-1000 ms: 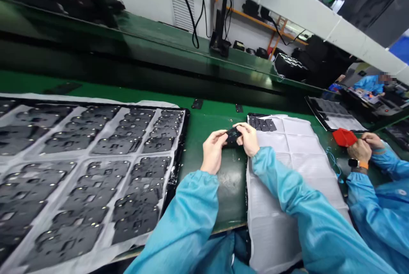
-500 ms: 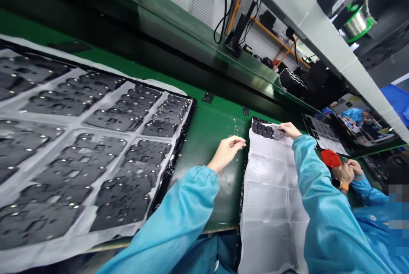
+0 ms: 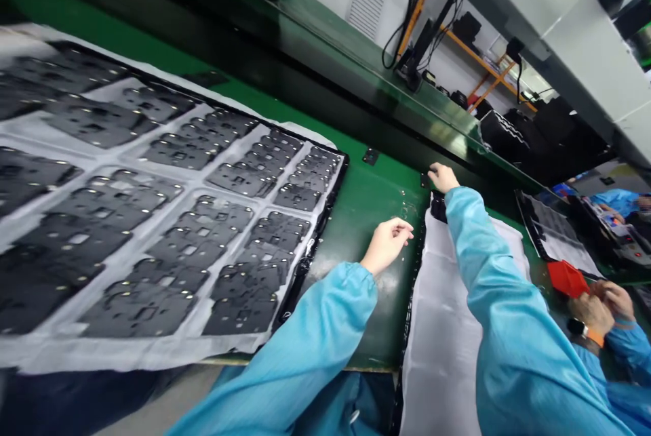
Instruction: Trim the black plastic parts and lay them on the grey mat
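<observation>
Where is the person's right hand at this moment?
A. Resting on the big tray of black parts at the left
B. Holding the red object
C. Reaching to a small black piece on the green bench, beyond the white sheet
C: the right hand is stretched past the white sheet, fingers at a small black piece on the green bench.

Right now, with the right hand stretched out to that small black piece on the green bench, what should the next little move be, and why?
Probably close the right hand on the small flat black part at its fingertips and lift it. The hand rests right at that loose part on the green bench top, just beyond the white foam-lined tray, while the left hand hovers open and empty.
</observation>
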A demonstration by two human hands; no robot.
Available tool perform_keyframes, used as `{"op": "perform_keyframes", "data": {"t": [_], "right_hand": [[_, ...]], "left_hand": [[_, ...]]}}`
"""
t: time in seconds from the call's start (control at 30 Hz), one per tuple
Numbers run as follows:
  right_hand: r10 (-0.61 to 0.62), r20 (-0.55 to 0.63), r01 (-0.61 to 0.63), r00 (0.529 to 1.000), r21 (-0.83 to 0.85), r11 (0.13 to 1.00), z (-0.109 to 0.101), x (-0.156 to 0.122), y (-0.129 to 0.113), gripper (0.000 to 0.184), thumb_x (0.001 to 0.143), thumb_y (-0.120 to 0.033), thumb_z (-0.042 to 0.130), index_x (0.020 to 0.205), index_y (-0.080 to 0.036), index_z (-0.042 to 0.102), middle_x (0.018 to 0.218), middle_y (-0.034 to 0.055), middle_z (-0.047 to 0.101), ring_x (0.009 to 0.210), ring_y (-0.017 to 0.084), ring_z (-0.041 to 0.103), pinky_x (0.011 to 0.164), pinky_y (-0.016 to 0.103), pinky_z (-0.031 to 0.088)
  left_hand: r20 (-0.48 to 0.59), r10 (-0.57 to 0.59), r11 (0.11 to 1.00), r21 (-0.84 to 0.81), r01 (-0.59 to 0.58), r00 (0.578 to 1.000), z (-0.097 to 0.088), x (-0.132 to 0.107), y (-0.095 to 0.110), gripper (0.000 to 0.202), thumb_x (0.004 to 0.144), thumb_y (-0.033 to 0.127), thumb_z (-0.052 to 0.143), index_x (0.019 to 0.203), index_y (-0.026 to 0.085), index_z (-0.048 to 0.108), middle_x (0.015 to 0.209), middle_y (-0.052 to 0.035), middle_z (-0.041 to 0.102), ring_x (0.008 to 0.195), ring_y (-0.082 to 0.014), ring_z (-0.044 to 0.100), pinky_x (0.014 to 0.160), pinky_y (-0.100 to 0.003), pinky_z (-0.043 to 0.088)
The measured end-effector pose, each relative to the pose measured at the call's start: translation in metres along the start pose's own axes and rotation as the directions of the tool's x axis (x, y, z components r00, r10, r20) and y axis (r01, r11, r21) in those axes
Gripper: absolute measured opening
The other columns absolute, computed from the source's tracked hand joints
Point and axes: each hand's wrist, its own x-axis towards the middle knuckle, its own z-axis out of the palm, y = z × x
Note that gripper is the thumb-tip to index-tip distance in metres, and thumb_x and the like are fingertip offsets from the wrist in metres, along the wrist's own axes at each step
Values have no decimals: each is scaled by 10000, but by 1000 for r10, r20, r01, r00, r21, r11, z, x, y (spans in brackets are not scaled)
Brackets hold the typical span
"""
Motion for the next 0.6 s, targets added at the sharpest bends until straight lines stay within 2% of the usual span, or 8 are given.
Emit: {"op": "perform_keyframes", "data": {"t": [0.13,0.23,0.3,0.43,0.5,0.6], "right_hand": [[77,137,-75,988,-18,997,24,24,0,743,566,-249,851,1227,-52,576,1159,208,635,1038,273,620,946,347,468],[125,177,-125,976,-12,992,26,25,7,785,574,-274,850,1254,-31,542,1112,202,650,961,246,647,883,328,501],[143,175,-145,974,2,989,23,19,6,689,612,-282,826,1195,-17,574,1004,182,678,856,225,663,812,321,522],[110,107,-114,988,37,993,11,7,-8,311,602,-204,800,865,-84,686,737,91,676,698,204,644,716,317,517],[60,31,-62,998,58,996,1,4,-22,186,617,-177,769,773,-122,684,720,73,669,718,197,636,744,313,501],[-50,-103,62,993,116,991,-14,-12,-50,143,729,-267,694,818,-155,688,801,68,680,783,186,624,794,306,476]], "left_hand": [[10,-19,1000,25,18,1000,-3,3,-4,112,761,157,543,773,157,654,692,-48,667,571,-126,587,564,-236,470],[14,17,993,118,-19,1000,0,2,-8,141,762,154,531,801,169,666,713,-44,675,582,-133,596,566,-239,473],[23,54,974,221,-58,998,4,0,-10,155,761,155,527,799,177,676,712,-37,676,578,-136,594,554,-238,461],[55,119,918,375,-130,991,6,-4,-12,165,775,172,518,798,183,681,703,-20,671,605,-139,598,579,-238,456],[49,158,899,405,-165,986,3,-4,-10,166,780,167,513,808,179,677,705,-12,668,624,-135,601,602,-234,458],[-21,193,906,387,-170,981,-4,-3,-3,164,794,147,498,833,167,656,718,-13,661,635,-121,599,626,-226,461]]}}
